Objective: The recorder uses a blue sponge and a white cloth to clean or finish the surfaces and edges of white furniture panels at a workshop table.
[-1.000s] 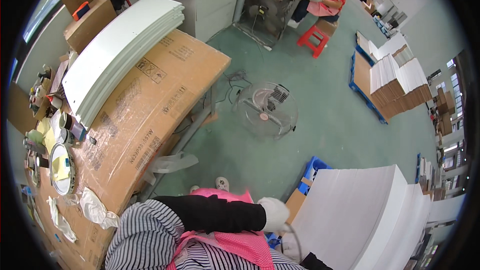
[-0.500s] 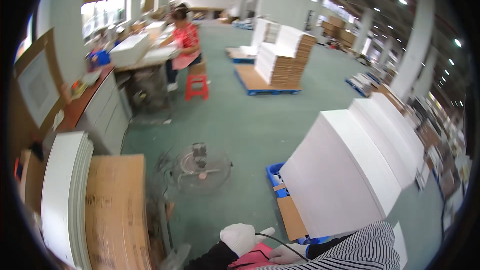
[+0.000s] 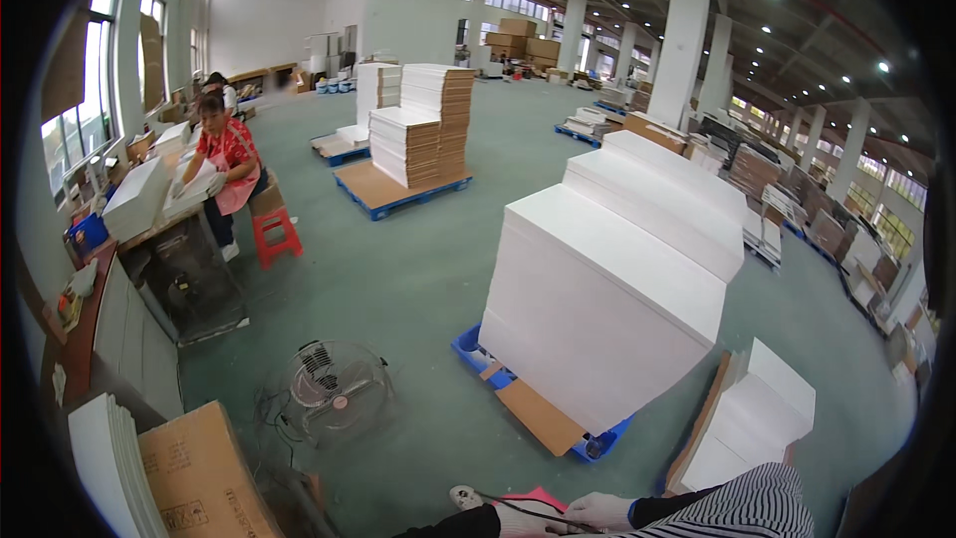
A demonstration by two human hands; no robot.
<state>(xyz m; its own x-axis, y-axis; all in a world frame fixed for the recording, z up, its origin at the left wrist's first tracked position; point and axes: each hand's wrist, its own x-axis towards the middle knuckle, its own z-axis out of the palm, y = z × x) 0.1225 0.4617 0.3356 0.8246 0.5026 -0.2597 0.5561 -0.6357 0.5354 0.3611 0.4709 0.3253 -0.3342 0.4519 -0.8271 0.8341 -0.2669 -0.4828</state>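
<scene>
While both gloved hands meet low, left hand [image 3: 523,521] and right hand [image 3: 600,510] pinch a cable [image 3: 533,509]; grip closed.

Big stack [image 3: 612,284]: white flat sheets or boxes on a blue pallet [image 3: 597,443], centre right.
Far stacks [image 3: 423,120]: white and brown, on a blue pallet.
Carton [image 3: 204,483]: brown, flat, black printed marks, lower left.
Small pile [image 3: 752,418]: white, possibly folded boxes, lower right.
</scene>
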